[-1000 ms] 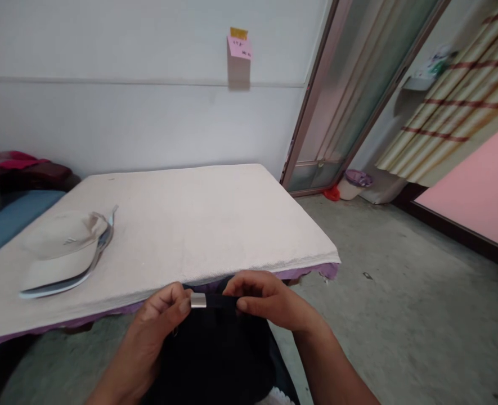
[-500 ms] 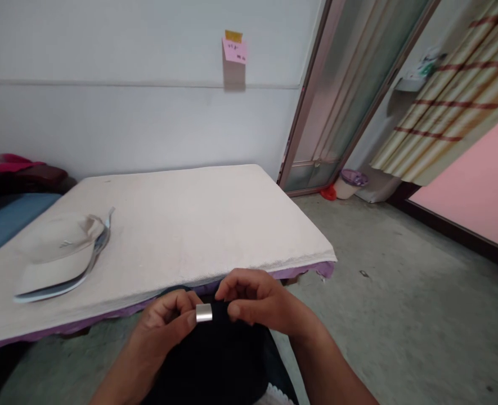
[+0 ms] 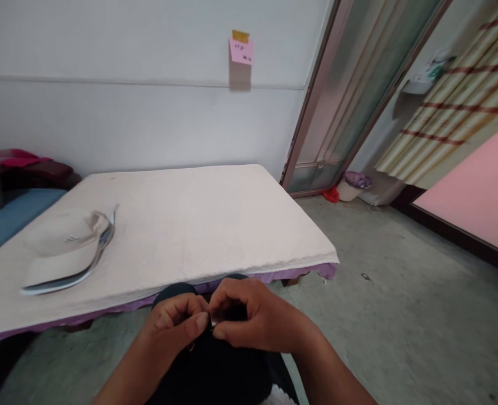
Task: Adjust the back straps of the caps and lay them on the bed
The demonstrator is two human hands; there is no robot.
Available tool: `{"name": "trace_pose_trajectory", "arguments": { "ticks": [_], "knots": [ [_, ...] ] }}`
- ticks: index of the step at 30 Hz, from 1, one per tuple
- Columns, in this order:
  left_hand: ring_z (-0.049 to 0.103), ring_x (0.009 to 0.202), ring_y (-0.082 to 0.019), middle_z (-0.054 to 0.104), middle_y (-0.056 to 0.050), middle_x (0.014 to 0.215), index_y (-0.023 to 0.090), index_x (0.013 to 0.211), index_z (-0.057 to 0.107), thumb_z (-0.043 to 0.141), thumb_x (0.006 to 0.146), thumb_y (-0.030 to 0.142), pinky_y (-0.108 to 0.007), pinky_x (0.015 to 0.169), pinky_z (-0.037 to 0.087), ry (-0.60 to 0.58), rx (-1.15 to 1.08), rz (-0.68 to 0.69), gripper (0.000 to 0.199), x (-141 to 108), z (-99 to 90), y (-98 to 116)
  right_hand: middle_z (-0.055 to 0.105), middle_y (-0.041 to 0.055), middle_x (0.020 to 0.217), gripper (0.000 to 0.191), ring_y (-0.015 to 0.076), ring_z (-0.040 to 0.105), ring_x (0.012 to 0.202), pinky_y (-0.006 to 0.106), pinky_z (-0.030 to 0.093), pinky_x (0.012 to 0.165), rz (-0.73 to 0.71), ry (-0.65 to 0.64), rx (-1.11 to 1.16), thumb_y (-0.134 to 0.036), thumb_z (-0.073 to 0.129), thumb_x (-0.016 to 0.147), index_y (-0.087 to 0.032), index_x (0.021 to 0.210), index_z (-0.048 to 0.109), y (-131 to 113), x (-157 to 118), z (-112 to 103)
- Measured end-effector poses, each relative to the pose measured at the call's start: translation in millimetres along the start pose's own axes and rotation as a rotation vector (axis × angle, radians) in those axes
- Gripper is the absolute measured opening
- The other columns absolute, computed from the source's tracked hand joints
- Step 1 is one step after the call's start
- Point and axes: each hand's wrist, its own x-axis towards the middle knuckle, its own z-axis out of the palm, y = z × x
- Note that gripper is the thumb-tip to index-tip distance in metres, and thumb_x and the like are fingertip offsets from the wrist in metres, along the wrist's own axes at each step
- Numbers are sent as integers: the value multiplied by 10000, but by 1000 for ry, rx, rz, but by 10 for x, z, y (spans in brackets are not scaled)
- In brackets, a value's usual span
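My left hand (image 3: 179, 323) is closed in a pinch, thumb against fingers, over my dark-clothed lap (image 3: 223, 371). My right hand (image 3: 252, 315) meets it from the other side, its thumb and bent fingers closing on the same spot. Between the fingertips shows a sliver of a small silvery metal piece (image 3: 214, 320); the fingers hide most of it, and its kind cannot be made out. Just under my left thumb a tiny ring-like glint (image 3: 192, 347) stands out against the dark cloth.
Ahead of my knees is a bed (image 3: 198, 219) with a pale cover. A beige cap (image 3: 65, 261) lies on its left side over a bluish brim. A pink note (image 3: 241, 52) hangs on the wall. Past the bed a bin (image 3: 352, 185) stands by the glass door (image 3: 337, 112).
My right hand has come left and its fingertips have closed on the silvery piece beside my left hand. The piece, plainly visible before, is now mostly covered. The view has shifted slightly.
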Motion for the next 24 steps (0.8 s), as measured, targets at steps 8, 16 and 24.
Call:
{"name": "trace_pose_trajectory", "arguments": {
  "ticks": [8,16,24],
  "knots": [
    [421,568,-98,566,13,667,172,575,472,716,722,308,-223,518,284,3,-95,-4,316,16,52,-28,623,-27,774,171,93,536,652,213,406,597,16,0,21,-156,649,736,-195,900,618,44,-11,-28],
    [460,519,-107,555,24,619,188,727,573,597,774,321,-222,495,345,23,-267,-198,143,23,115,108,592,-42,734,163,77,516,611,197,396,567,57,-21,98,-144,659,730,-197,880,626,84,6,-68],
    [407,575,-116,481,20,629,178,693,556,554,839,433,-239,537,326,-76,-149,-179,294,48,59,62,619,-38,773,179,87,543,655,204,412,600,52,-63,86,-129,681,719,-204,877,639,105,42,-66]
  ]
}}
